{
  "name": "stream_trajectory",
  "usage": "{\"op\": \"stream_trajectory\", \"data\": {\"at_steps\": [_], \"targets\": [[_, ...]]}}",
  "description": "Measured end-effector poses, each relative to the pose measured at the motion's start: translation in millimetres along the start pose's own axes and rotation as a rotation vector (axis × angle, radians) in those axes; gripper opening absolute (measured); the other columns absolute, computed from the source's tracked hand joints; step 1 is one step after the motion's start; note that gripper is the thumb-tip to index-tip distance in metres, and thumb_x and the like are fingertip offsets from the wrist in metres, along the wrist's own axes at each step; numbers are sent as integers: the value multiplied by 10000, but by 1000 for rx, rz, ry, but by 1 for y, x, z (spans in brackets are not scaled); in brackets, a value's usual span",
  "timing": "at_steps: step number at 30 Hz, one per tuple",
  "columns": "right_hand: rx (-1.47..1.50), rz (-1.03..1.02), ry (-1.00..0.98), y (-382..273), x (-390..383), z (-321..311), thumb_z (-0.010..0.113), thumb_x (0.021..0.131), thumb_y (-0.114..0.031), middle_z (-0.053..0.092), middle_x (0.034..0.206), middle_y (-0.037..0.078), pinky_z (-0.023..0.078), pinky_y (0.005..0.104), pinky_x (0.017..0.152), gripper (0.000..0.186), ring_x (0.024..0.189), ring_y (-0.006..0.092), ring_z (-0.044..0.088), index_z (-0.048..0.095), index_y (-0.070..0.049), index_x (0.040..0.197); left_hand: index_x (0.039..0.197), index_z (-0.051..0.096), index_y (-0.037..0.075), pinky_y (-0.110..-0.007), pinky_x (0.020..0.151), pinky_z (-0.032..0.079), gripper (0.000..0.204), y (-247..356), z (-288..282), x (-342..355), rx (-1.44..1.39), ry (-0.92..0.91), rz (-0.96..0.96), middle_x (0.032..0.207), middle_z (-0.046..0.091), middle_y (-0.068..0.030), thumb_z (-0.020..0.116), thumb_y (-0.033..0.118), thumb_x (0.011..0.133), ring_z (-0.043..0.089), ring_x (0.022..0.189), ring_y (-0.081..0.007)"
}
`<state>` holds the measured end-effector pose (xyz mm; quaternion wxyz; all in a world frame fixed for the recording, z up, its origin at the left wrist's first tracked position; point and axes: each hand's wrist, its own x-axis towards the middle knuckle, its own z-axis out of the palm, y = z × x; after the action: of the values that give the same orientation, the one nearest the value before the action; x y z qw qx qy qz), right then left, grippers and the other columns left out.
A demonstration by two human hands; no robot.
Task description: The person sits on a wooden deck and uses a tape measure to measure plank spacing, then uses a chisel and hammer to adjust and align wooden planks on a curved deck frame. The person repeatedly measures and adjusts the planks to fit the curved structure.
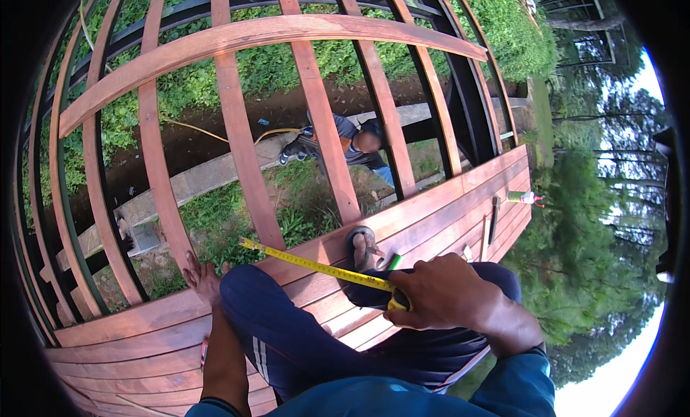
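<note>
My right hand point(449, 293) is closed around a tape measure point(398, 300) above my bent knee. Its yellow blade point(316, 264) is drawn out to the left, and the free end hangs over the gap between two joists. My left hand point(204, 280) rests with fingers stretched out at the edge of the wooden decking point(136, 322), by the end of a joist point(164, 180). It holds nothing. My sandalled foot point(363, 250) is on the boards, with a small green object point(394, 262) beside it.
A loose plank point(273, 30) lies across the open joists. Through the gaps, a person point(352, 149) shows on the ground below, near a yellow hose point(198, 129). At right on the decking are a dark-handled tool point(494, 221) and a green-and-white tube point(520, 198). Trees stand beyond the deck's right edge.
</note>
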<state>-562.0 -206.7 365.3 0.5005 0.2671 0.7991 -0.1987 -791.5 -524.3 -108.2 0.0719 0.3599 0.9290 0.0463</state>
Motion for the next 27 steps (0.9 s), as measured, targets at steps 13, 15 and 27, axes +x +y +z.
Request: {"op": "stream_trajectory", "data": {"at_steps": [13, 15, 27], "targets": [[43, -97, -10, 2, 4, -1, 645, 957, -553, 700, 715, 159, 601, 501, 658, 523, 700, 376, 738, 706, -38, 1022, 1175, 741, 71, -524, 1344, 53, 579, -4, 2, 1, 9, -215, -92, 1574, 563, -116, 640, 587, 931, 155, 1659, -228], [60, -80, -8, 5, 6, 1, 645, 955, -555, 699, 716, 156, 601, 501, 653, 527, 696, 373, 738, 707, -39, 1042, 1148, 745, 71, -522, 1348, 53, 569, -2, 1, -1, 13, -150, -68, 1553, 583, -117, 653, 583, 917, 172, 1655, -232], [-204, -190, 83, 9, 16, -27, 677, 980, -534, 780, 974, 184, 595, 494, 799, 509, 934, 374, 761, 710, -111, 1262, 1306, 703, 114, -765, 1248, -22, 685, 9, -16, -1, -17, -412, -17, 1523, 585, -93, 490, 690, 1002, 19, 1667, -348]]}}
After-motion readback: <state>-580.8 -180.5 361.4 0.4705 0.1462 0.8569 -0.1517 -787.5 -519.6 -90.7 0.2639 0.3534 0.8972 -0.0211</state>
